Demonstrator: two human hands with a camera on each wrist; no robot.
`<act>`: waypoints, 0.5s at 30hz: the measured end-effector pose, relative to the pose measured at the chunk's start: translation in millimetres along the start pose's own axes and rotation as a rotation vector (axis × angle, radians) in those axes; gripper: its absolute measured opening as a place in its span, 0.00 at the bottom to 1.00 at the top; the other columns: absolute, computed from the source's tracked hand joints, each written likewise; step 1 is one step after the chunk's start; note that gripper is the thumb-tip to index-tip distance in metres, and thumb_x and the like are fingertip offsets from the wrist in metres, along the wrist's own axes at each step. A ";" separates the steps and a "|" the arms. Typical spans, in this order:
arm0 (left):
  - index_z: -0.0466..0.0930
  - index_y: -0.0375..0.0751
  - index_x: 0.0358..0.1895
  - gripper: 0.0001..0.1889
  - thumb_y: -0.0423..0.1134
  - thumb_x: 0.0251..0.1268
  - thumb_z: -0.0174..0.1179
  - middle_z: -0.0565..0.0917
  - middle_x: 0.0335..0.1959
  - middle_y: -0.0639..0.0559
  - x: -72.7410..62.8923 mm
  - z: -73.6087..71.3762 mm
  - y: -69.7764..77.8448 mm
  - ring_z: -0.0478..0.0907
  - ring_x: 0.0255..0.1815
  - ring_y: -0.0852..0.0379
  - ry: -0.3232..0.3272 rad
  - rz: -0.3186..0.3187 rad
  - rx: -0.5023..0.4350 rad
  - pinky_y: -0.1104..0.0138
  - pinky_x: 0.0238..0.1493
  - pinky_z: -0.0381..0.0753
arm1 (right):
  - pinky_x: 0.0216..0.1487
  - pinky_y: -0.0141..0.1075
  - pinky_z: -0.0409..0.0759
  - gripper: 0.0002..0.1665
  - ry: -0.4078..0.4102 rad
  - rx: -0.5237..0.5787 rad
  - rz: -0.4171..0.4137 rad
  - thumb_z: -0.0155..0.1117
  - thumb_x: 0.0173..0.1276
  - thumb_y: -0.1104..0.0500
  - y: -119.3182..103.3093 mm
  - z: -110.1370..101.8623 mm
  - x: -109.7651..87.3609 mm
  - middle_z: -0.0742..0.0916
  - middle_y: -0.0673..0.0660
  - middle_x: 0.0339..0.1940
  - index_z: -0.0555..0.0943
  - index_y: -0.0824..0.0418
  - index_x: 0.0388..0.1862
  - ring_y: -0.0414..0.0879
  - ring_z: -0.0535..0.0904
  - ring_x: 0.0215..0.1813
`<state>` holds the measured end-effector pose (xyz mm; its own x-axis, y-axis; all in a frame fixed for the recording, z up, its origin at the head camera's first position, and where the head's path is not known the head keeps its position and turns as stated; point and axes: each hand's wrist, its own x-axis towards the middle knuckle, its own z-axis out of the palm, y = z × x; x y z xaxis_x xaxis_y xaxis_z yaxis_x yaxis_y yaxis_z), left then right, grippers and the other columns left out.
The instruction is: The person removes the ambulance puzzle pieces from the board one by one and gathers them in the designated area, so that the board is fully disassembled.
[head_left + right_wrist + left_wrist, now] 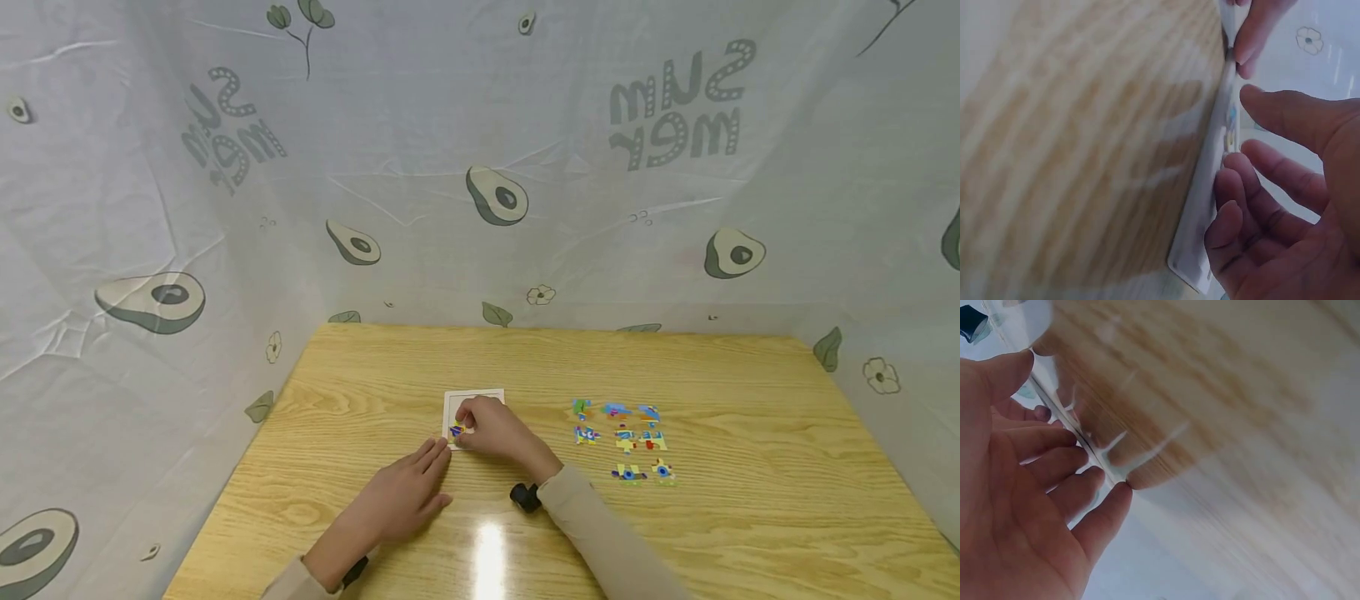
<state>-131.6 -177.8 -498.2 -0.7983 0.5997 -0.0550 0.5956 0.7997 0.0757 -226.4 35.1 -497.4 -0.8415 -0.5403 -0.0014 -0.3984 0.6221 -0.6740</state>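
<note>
A white square puzzle tray [474,392] lies on the wooden table. At its lower left is a small blue and yellow jigsaw piece [457,431], low on the tray in the right wrist view. Over the tray, my right hand [495,429] has its thumb and index finger on either side of that piece, with a gap between the two fingertips [1252,94]. The other fingers curl loosely near the tray edge. My left hand [401,492] lies with extended fingers, their tips at the tray's lower left corner. In the left wrist view its fingertips [1124,487] meet the tabletop.
To the right of the tray, several colourful jigsaw pieces [628,473] lie spread in rough rows. The wooden table [360,367] is bordered at the back and sides by a pale curtain [420,125] with avocado prints. Dark wrist cameras [525,497] are strapped to the wrists.
</note>
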 end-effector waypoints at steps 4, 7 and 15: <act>0.66 0.33 0.79 0.35 0.56 0.82 0.52 0.68 0.82 0.39 0.5 0.2 0.4 0.67 0.82 0.43 -0.008 -0.007 0.000 0.53 0.79 0.73 | 0.41 0.36 0.78 0.17 0.000 -0.035 0.015 0.76 0.66 0.60 -1.0 3.1 1.9 0.85 0.54 0.38 0.85 0.65 0.51 0.42 0.76 0.38; 0.65 0.33 0.80 0.37 0.57 0.82 0.51 0.66 0.82 0.39 0.9 0.9 0.7 0.67 0.83 0.43 -0.024 -0.011 -0.005 0.53 0.80 0.72 | 0.40 0.35 0.77 0.17 0.006 -0.047 0.029 0.77 0.65 0.59 -1.3 4.5 2.5 0.84 0.53 0.37 0.86 0.63 0.50 0.42 0.75 0.37; 0.64 0.33 0.80 0.35 0.56 0.84 0.48 0.65 0.83 0.39 -0.7 1.2 1.3 0.66 0.83 0.43 -0.020 -0.002 -0.009 0.51 0.79 0.73 | 0.40 0.35 0.76 0.13 0.024 -0.035 0.028 0.78 0.64 0.60 -0.8 4.2 1.3 0.84 0.54 0.36 0.87 0.62 0.46 0.42 0.75 0.37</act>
<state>-130.1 -177.2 -499.3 -0.7976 0.5985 -0.0749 0.5930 0.8008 0.0841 -225.6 31.5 -500.0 -0.8607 -0.5091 -0.0018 -0.3868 0.6562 -0.6480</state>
